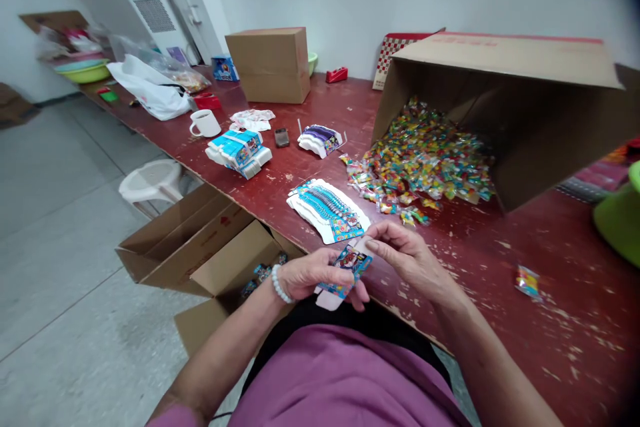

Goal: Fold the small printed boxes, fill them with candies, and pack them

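Carton (354, 260) (blue) in left grip (314, 273)

1 white mug (206, 124) near a white plastic bag (151, 95), with 1 white stool (150, 177) on the grey floor (65, 233)

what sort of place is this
Probably a small hand-packing workshop: a large cardboard carton lies on its side, with small wrapped packets, apparently candies, spread from it onto a worn red table, near a fanned stack of flat printed boxes.

Packing workshop: heaped sweets (430, 153), flat boxes (323, 208)
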Tool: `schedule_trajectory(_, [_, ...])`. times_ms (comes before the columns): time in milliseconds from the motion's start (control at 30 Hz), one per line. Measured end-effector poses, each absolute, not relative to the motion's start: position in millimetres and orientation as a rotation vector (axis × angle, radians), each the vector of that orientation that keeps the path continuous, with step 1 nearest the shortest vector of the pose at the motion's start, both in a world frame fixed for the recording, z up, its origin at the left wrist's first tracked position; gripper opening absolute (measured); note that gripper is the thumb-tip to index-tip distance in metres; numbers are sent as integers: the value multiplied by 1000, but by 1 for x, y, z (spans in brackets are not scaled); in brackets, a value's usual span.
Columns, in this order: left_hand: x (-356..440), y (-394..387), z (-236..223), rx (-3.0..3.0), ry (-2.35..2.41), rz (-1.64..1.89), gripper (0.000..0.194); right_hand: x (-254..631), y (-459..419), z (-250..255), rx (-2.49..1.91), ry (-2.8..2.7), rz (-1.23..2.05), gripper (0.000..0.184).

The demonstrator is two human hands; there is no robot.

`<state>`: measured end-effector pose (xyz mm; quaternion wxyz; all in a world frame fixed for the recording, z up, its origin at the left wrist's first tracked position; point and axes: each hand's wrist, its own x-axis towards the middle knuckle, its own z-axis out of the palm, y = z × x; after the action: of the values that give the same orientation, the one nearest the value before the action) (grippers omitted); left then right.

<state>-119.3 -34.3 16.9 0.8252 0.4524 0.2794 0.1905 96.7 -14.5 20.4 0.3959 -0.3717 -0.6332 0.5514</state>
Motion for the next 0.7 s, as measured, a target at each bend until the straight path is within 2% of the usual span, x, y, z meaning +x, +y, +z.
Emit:
schedule_trajectory(133, [-106, -46, 5, 775, 541, 474, 48, 93, -24, 25, -961, -1497, 1430, 22])
schedule_trajectory(200, [-101, -49, 5, 767, 574, 554, 53, 89, -30, 24, -980, -1382, 1456, 33])
schedule_trajectory(300, [-96, -51, 12, 811, 634, 639, 47, 83, -42, 21, -1001, -1275, 1583, 51])
schedule_trajectory(433, [-92, -51, 18, 864, 743, 715, 42, 76, -52, 13, -963, -1193, 1802, 44])
schedule_trajectory(700, [-78, -55, 5, 844, 829, 831, 41, 77, -54, -3, -1008, -1203, 1691, 36])
